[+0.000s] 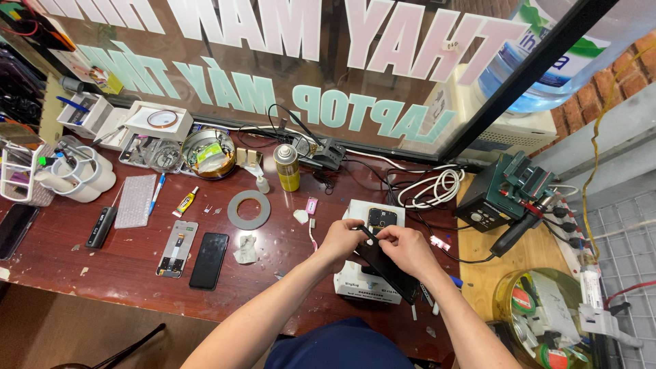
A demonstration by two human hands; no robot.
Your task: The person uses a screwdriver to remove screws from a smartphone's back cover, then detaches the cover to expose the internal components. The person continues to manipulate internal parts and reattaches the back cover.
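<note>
Both grips pinch one black phone (386, 266) from above: our left hand (339, 240) and right hand (408, 247) meet at its upper end. Its long axis runs down-right from them, over the white box (362, 287) on the table (96, 263).

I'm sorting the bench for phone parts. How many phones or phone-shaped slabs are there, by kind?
Dark phone in the hands, left hand and right hand: 1
Black phones lying flat: 2
Bare phone frame or panel, pale: 1
Total: 4
</note>
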